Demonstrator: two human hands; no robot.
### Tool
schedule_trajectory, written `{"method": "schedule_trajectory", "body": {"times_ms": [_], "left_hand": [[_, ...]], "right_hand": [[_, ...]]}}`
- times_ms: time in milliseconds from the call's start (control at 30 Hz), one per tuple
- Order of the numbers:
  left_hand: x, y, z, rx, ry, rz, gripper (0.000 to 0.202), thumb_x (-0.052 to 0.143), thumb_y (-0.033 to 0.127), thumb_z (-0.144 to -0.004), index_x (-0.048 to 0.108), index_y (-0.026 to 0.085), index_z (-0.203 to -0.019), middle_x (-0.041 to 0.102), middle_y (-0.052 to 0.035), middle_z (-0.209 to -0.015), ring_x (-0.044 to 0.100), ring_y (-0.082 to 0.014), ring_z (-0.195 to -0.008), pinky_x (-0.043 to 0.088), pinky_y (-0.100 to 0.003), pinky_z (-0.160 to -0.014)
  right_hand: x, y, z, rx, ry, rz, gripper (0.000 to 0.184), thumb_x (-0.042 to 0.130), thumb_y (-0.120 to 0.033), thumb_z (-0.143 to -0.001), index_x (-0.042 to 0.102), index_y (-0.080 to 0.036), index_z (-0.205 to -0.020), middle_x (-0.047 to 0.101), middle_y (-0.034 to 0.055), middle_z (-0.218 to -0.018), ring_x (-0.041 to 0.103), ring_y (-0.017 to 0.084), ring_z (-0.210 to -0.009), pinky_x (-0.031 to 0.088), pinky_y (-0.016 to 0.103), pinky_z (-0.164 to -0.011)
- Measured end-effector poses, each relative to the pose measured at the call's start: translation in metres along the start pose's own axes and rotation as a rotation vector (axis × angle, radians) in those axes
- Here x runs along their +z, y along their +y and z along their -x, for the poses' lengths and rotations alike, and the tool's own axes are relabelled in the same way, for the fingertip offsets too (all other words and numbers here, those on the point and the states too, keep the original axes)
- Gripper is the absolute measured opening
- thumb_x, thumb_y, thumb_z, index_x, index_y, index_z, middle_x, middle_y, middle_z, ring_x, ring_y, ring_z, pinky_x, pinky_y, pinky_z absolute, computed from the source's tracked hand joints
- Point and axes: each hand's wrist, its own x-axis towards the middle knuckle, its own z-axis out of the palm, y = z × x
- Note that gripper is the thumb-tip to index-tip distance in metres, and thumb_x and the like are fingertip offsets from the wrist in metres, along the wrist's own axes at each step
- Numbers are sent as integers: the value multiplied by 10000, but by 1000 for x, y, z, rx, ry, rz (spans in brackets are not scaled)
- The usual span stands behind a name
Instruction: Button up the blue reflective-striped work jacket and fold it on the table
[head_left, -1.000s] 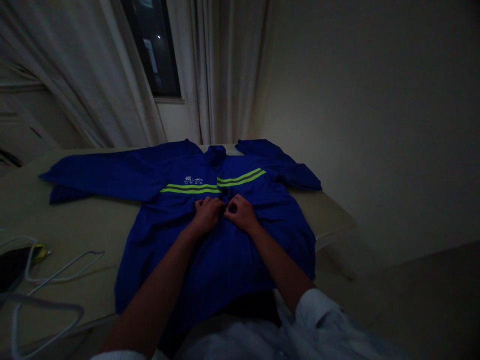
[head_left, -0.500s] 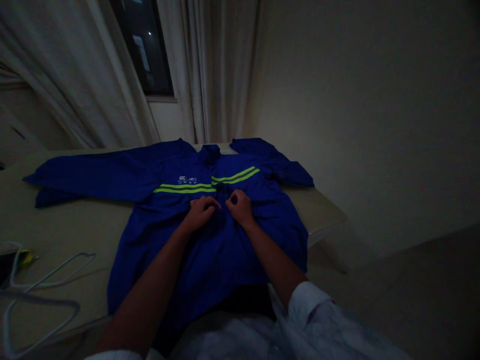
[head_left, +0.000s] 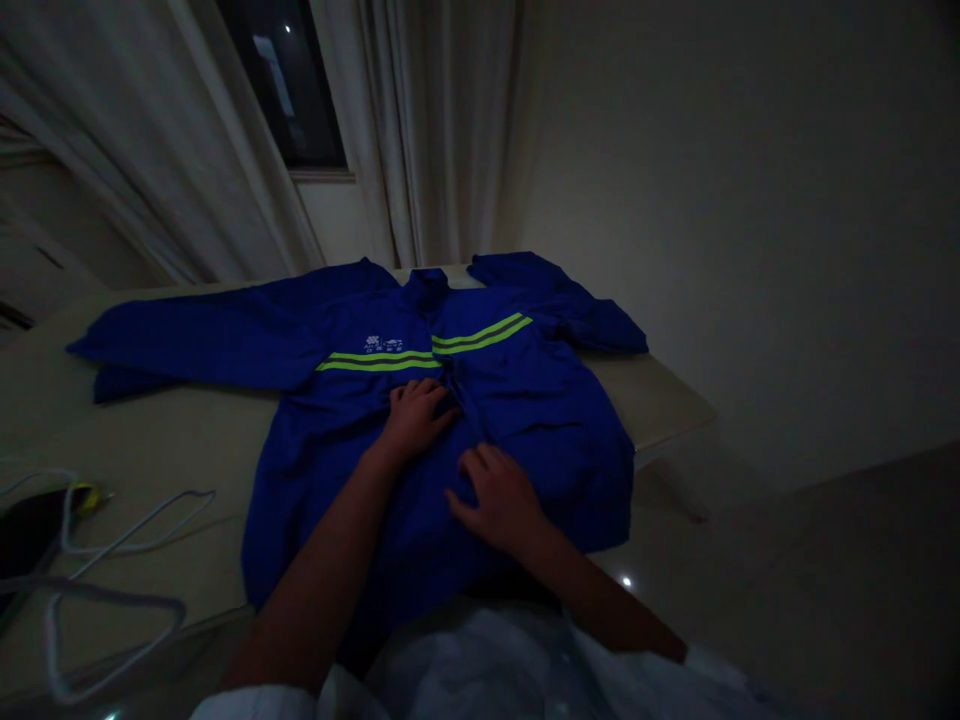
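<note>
A blue work jacket lies front side up, with its collar at the far side and its sleeves out to both sides. Yellow-green reflective stripes cross its chest, and a white printed logo sits above the left one. My left hand rests on the jacket beside the front opening, just below the stripes, fingers spread. Lower down, to the right of the opening, my right hand is over the cloth with thumb and fingers apart and nothing visible between them. Dim light hides fine detail at the front closure.
The jacket is on a pale table whose right edge ends near the wall. White looped wire hangers and a dark object with a yellow end are at the left. Curtains and a window stand behind.
My right hand has come away from the front opening, moved down toward me and opened from a pinch. My left hand stays by the opening. The view has shifted slightly.
</note>
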Motion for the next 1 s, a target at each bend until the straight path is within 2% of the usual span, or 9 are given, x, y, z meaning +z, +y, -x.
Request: {"method": "schedule_trajectory", "body": {"times_ms": [100,233,300,400,467,600,700,800,1000], "left_hand": [[0,0,0,10,-9,-1,397,631,575,-941,705,286,-1201,657,-89,-1308,540,-336,-1198,357,-514,-992],[1,0,-1,-8,-22,7,422,642,600,-927,702,299,-1216,650,-89,-1322,529,-338,-1207,355,-508,-991],[-1,0,0,-12,-23,19,416,639,598,-928,704,299,-1210,653,-89,-1323,525,-338,-1210,353,-512,-993],[-7,7,2,28,1,18,334,628,512,-948,717,290,-1181,668,-91,-1293,517,-336,-1210,330,-538,-1018],[-11,18,7,145,-13,15,217,611,371,-954,734,288,-1113,679,-80,-1255,513,-321,-1220,297,-547,-1054],[-11,44,19,364,-161,85,143,568,208,-907,704,251,-919,670,-54,-1054,567,-255,-1097,321,-482,-1040],[-9,53,25,362,-169,131,124,543,206,-917,665,227,-906,656,-55,-1010,584,-242,-1026,339,-463,-993],[-7,52,25,354,-155,179,145,528,230,-944,653,221,-872,688,-52,-968,596,-238,-998,330,-454,-955],[-9,47,21,277,-112,322,263,503,302,-944,611,200,-727,666,-17,-725,596,-183,-756,348,-400,-872]], "right_hand": [[-10,2,24,173,16,20,123,630,-183,-910,587,-223,-1017,661,64,-1028,639,220,-962,487,320,-841],[-26,13,27,208,-36,54,202,586,-126,-919,620,-207,-1101,689,92,-1084,670,228,-964,499,323,-832],[-30,23,24,212,-35,-34,248,568,-112,-928,629,-206,-1150,706,87,-1098,685,212,-943,504,313,-827],[-32,38,17,237,-42,-323,268,579,-118,-927,638,-204,-1174,719,36,-979,694,164,-848,509,258,-755],[-31,43,13,265,-49,-408,226,596,-113,-909,665,-199,-1107,696,3,-862,678,144,-773,493,233,-700],[-29,33,9,181,-53,-141,151,633,-167,-924,698,-220,-1050,705,24,-963,677,164,-847,481,265,-764],[-28,23,7,124,-83,79,132,648,-271,-958,689,-232,-1077,697,58,-1089,682,202,-933,487,287,-749],[-29,19,5,71,-94,183,153,687,-316,-937,681,-229,-1062,692,73,-1109,675,229,-990,491,295,-725],[-35,23,-4,11,-57,259,62,639,-240,-960,697,-227,-939,705,67,-1001,676,192,-889,437,267,-661]]}}
